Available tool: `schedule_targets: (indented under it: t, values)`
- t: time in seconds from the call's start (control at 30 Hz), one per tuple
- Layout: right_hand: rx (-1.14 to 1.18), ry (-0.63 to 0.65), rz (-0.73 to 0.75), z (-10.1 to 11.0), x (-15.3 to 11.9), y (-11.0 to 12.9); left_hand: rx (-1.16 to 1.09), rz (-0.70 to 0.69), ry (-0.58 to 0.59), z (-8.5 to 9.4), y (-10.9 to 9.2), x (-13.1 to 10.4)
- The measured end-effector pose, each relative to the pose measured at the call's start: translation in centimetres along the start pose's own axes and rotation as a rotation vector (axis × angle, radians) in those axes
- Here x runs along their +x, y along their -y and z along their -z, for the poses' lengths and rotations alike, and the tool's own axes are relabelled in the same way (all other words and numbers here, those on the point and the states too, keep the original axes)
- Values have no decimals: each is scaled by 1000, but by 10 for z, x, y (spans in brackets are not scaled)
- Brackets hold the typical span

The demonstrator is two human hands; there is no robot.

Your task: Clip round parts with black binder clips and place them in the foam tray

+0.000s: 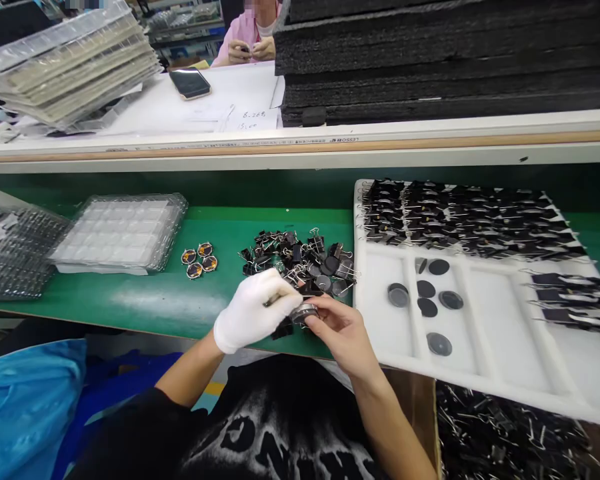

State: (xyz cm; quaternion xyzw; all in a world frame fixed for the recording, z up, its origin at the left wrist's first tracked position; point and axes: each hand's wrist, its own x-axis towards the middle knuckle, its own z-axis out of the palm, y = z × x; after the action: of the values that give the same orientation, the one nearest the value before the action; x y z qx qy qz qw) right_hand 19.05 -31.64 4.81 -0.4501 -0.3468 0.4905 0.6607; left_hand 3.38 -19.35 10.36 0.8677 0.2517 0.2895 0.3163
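Green benchtop [130, 293] below; near the clips [267, 250], my bare right hand [343, 330] holds a round part [305, 315], best kept level; my gloved left hand [255, 310] narrows beside it, grip unclear.

Binder clips [300, 253] lie left of the tray [505, 340].

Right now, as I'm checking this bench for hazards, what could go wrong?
The metal disc in the right hand might slip into the clip pile. A wrist could brush the clip near the table's front edge. The white tray seems to jut past that edge, so a bump might shift its loose discs.
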Motion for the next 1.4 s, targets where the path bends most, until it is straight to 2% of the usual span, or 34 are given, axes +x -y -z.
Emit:
schedule_targets:
  t: [0.1, 0.23, 0.3, 0.37, 0.5, 0.67, 0.8, 0.9, 1.1, 1.27, 1.4]
  values:
    - [-67, 89, 6, 9, -3, 7, 28, 10, 50, 8, -6, -6]
    - [-351, 261, 44, 29, -9, 25, 197, 59, 391, 21, 1, -8]
    - [-478, 355, 52, 37, -8, 33, 246, 20, 488, 22, 4, -8]
    - [-553, 436, 46, 42, -7, 38, 283, -18, 530, 18, 6, -9]
    - [-571, 510, 21, 44, -3, 45, 351, -78, 553, 8, 6, -14]
    - [-556, 497, -4, 42, 0, 47, 436, -55, 408, -3, -3, -18]
    - [-530, 508, -35, 44, 2, 44, 428, -23, 374, -7, -7, -17]
    - [-524, 476, -29, 47, 1, 41, 400, 25, 389, -4, -6, -15]
    - [-507, 214, -2, 58, 3, 40, 236, 73, 492, 7, 0, -12]
    - [-499, 306, -86, 63, 10, 39, 149, 47, 587, 7, 2, -13]
    - [-599, 373, 16, 62, 9, 41, 148, 1, 622, 5, 2, -13]
